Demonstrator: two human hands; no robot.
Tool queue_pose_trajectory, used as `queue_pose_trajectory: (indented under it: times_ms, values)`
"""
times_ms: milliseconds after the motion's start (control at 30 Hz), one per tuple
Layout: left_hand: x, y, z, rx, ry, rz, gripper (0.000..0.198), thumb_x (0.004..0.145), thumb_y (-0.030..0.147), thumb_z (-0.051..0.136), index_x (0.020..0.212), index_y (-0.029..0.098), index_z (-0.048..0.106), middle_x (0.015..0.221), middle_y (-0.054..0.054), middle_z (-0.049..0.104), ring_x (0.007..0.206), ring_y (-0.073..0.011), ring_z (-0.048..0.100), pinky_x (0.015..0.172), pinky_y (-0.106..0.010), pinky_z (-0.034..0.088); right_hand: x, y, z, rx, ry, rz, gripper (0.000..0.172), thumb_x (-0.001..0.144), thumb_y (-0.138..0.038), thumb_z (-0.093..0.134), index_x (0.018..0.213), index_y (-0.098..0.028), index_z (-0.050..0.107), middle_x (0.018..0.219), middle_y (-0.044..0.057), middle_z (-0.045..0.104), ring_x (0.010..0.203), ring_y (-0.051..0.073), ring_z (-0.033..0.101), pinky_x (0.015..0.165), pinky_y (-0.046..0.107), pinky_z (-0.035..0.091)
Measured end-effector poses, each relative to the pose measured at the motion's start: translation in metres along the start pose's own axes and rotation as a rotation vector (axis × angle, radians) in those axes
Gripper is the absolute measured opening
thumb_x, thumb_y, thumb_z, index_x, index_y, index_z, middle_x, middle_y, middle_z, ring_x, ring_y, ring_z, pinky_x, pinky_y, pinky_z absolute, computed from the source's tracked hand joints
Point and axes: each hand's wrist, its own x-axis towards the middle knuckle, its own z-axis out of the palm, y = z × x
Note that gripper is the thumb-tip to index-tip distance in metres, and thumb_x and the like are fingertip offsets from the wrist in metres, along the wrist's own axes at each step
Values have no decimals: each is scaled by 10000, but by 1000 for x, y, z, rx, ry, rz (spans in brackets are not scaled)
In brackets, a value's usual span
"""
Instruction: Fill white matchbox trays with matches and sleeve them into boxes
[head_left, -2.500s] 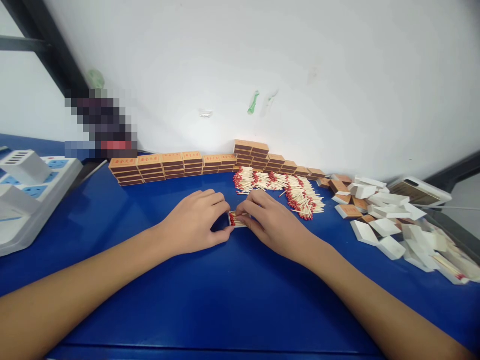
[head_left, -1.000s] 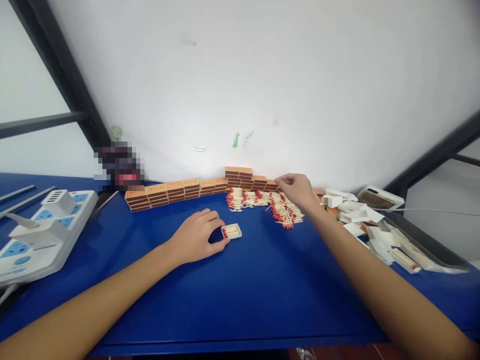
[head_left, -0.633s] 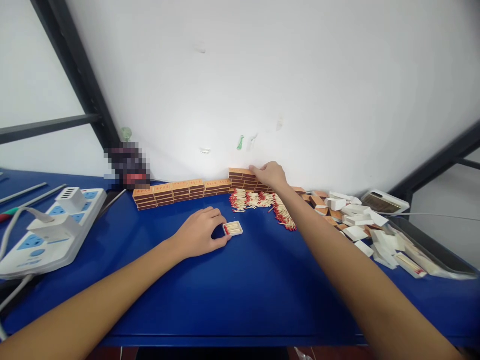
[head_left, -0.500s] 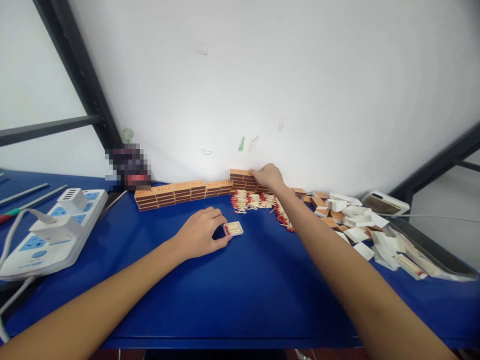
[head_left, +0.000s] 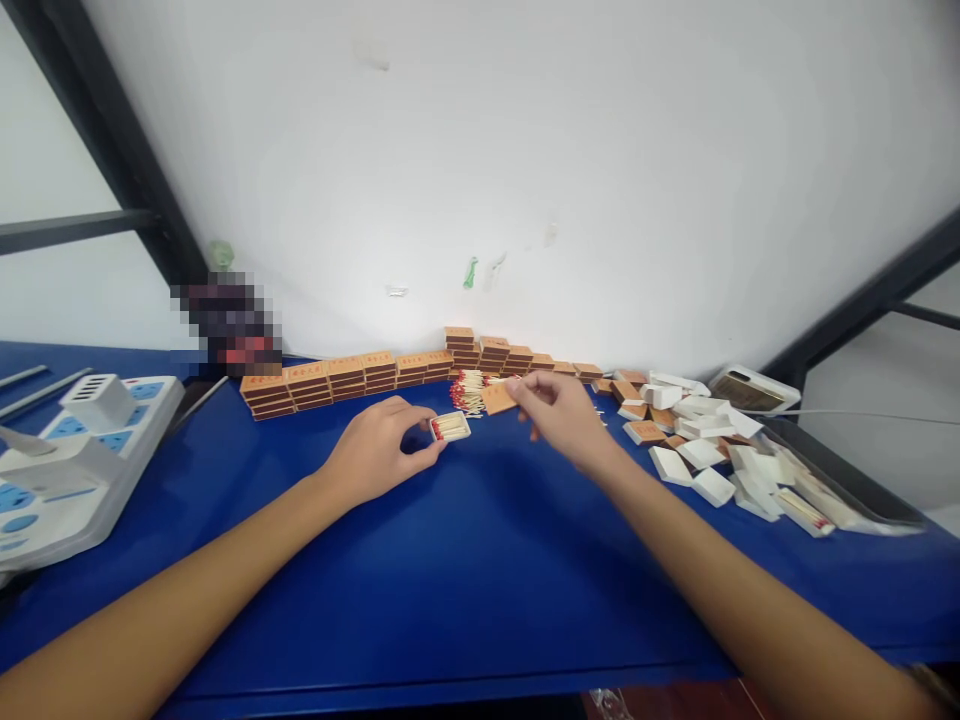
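Observation:
Between thumb and fingers, my left hand (head_left: 384, 448) grips a white matchbox tray (head_left: 451, 428) filled with red-tipped matches, tilted a little. My right hand (head_left: 559, 412) pinches an orange matchbox sleeve (head_left: 498, 399) by its right end, just to the right of the tray and apart from it. Behind the sleeve lies a pile of loose matches (head_left: 469, 388), partly hidden by the sleeve and my right hand. Stacked matchboxes (head_left: 345, 377) with orange tops and dark brown sides form a long row along the wall.
A heap of white trays (head_left: 701, 425) and orange sleeves (head_left: 643, 432) lies to the right, with a filled tray (head_left: 804, 510) at its edge. Behind it rests a phone (head_left: 754, 390) with a cable. A white power strip (head_left: 112, 500) with plugs occupies the left of the blue table (head_left: 420, 600).
My right hand has come away from the stacked row, toward me, with an orange sleeve in its fingers. My left hand has lifted and tilted the match tray. The view has shifted slightly.

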Motion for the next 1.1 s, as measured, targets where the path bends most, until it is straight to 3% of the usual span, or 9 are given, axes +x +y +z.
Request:
queue_pose_trajectory:
  times_ms: [167,367,700,1100]
  values:
    - [-2,4,6,-49,112,49,230,950,366,725,1105,201,765,1076,-62,796,985,-228,746,926,-390,615,-22,8,18,142,-63,26,576,788,-779,736,782,-212,635,583,-12,595,456,134,530,372,256,452]
    - [-4,5,8,-103,183,42,277,939,387,757,1143,201,769,1110,-67,806,995,-222,772,938,-378,638,-22,15,13,191,-97,34,588,809,-786,722,809,-202,654,587,-15,617,438,114,528,376,238,464]
    - [-4,9,6,-109,187,106,258,942,328,768,1164,196,762,1123,-65,795,984,-201,764,931,-341,638,-34,15,20,313,-126,51,529,868,-742,700,910,-225,596,800,24,731,535,139,639,399,241,509]
    - [-2,10,-2,77,164,230,201,951,334,742,1083,185,767,1004,-78,789,983,-234,757,859,-365,646,-44,16,18,149,-71,-96,472,952,-723,611,946,-253,563,814,26,747,529,157,650,439,275,503]
